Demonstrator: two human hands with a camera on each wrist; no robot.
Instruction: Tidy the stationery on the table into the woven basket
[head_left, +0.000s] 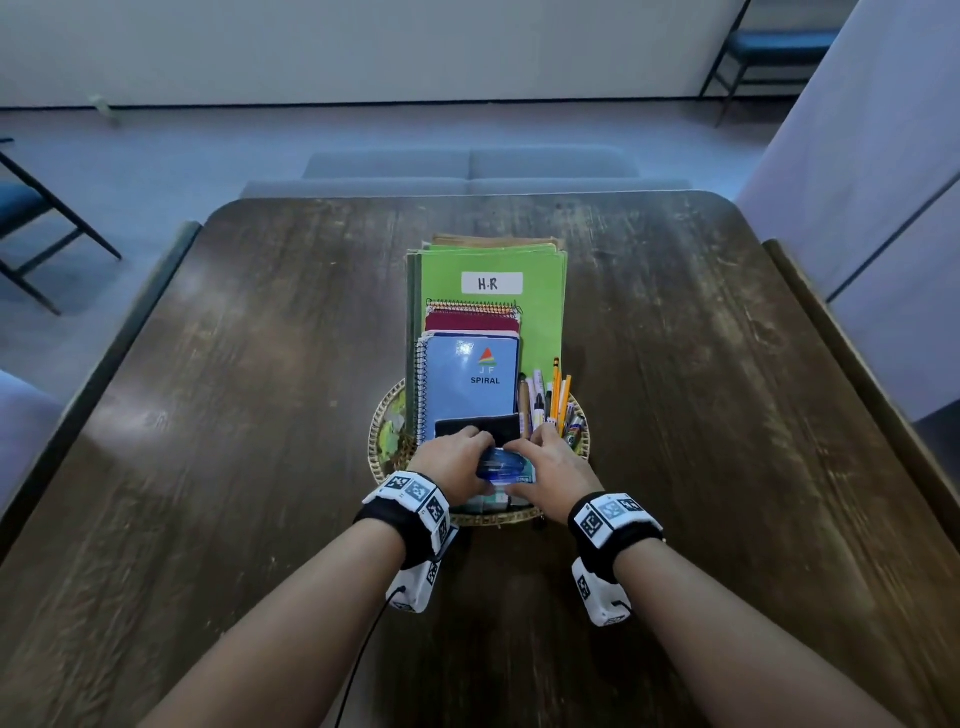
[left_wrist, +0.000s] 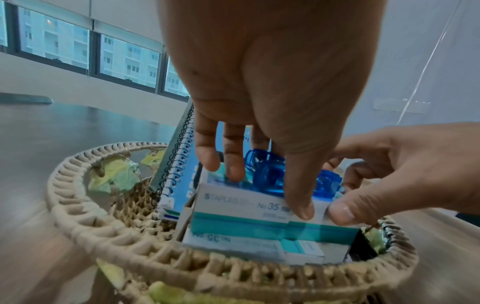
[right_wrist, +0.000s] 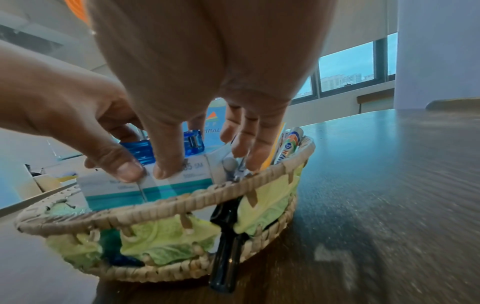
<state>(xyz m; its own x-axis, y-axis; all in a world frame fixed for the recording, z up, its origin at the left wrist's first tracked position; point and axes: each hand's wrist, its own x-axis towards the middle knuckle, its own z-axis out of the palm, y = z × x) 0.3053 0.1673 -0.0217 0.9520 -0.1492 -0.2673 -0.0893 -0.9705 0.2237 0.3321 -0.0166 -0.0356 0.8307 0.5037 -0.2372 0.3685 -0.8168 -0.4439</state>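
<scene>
While the woven basket (head_left: 385, 415) sits mid-worktop (head_left: 208, 415), our left hand (head_left: 452, 457) and right hand (head_left: 556, 467) both pinch the staples box (left_wrist: 233, 207) inside it, grip closed on it.

dark wooden table (head_left: 260, 415), woven basket (head_left: 378, 415) resting on it

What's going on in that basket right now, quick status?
Both hands, left and right, pinch the staples box in the woven basket. Blue stapler on top. Notebooks, pens already in. Nothing blocking.

One basket (head_left: 382, 415), two hands, one blue stapler (left_wrist: 270, 172).
</scene>
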